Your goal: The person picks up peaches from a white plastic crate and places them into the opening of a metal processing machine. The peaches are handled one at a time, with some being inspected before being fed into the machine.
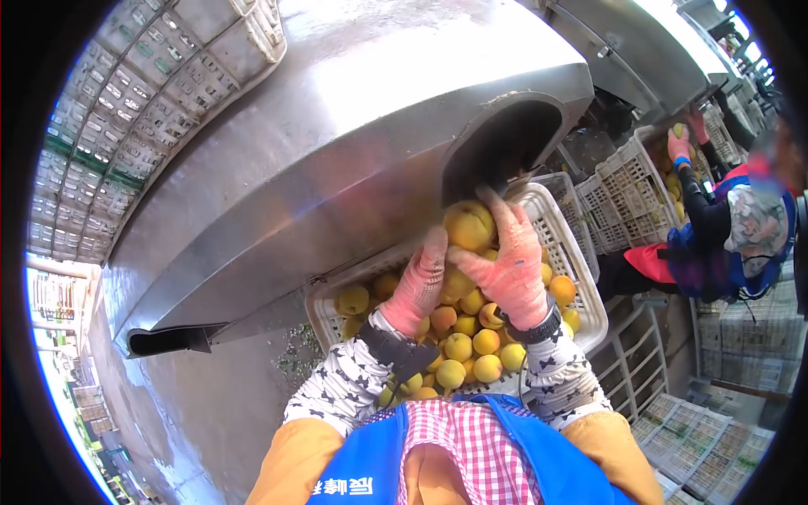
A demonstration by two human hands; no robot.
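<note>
Both my hands wear pink gloves and are raised over a white plastic crate (pixel 596 313) filled with yellow-orange fruit (pixel 458 347). A large yellow fruit (pixel 470 225) sits between them, just below the dark opening (pixel 501 139) of the metal machine. My right hand (pixel 509 265) has its thumb and fingers around that fruit's right side. On its left is my left hand (pixel 418 282), fingers close together and pointing up at the fruit; whether they press on it is hard to see. More fruit lies directly beneath both hands.
The curved metal machine (pixel 337 143) spans the area ahead. A perforated crate (pixel 143 109) rises at upper left. On the right, another person (pixel 741 223) in pink gloves handles fruit over a crate (pixel 635 189). A metal rack (pixel 635 353) and stacked crates (pixel 703 438) stand at lower right.
</note>
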